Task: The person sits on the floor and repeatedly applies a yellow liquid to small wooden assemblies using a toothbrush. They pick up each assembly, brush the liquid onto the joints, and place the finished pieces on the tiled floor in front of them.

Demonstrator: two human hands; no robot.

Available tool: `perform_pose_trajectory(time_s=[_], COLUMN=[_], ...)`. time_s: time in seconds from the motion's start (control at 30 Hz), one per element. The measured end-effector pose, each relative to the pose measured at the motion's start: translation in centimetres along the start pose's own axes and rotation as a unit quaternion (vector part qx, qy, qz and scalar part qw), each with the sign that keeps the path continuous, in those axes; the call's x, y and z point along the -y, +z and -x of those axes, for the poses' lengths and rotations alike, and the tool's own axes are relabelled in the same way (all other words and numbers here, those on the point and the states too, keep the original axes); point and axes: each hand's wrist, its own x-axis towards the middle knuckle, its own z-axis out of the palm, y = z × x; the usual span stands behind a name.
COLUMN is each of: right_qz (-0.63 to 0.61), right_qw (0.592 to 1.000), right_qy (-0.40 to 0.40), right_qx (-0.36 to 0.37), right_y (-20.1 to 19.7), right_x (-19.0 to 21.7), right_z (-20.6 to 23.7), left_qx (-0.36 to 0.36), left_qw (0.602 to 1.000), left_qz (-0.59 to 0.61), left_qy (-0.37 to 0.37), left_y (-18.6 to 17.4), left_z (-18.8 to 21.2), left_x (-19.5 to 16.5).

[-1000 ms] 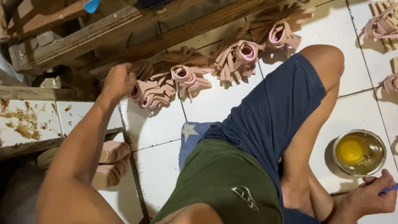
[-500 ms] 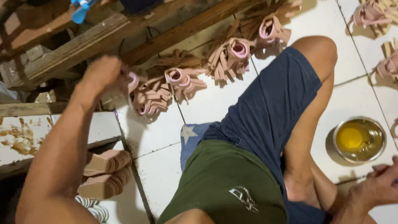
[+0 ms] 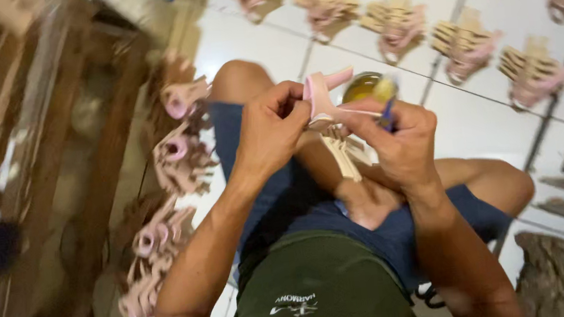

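White floor tiles (image 3: 432, 97) run under the seated person, whose bare knees frame the work. At the centre of the view the left hand (image 3: 272, 134) is closed around a pink and beige shoe upper with dangling straps (image 3: 324, 103), pinching it near its top edge. The right hand (image 3: 398, 140) meets it from three o'clock, fingers curled onto the same piece while also gripping a thin blue-handled brush (image 3: 387, 111). Just behind the hands, toward twelve o'clock, sits a small round metal bowl of yellow glue (image 3: 365, 86), partly hidden by them.

Rows of finished pink and tan strap bundles (image 3: 394, 23) lie across the tiles from twelve to two o'clock, and more pink pieces (image 3: 178, 157) line the floor at nine o'clock beside a rough wooden frame (image 3: 29, 139), which is blurred.

As a judgement: the bowl stands very near the knuckles, so a careless swing of the brush hand could tip it or smear glue over the pink face. Holding brush and upper in one hand also risks the piece slipping.
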Motion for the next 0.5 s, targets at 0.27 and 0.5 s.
perform_pose_trajectory(time_s=[0.27,0.5], right_qz=[-0.243,-0.072], right_qw=[0.961,0.991], right_qy=[0.091,0.05], right_qx=[-0.101,-0.098], right_y=[-7.1,-6.1], right_x=[-1.9,-1.8], right_z=[-0.4,-0.3], left_qx=[-0.005,0.201], left_qw=[0.987,0.971], left_qz=[-0.079,0.021], left_qy=[0.141,-0.127], left_y=[4.5,5.5], left_z=[-0.1,-2.5], left_x=[-5.1,-2.8])
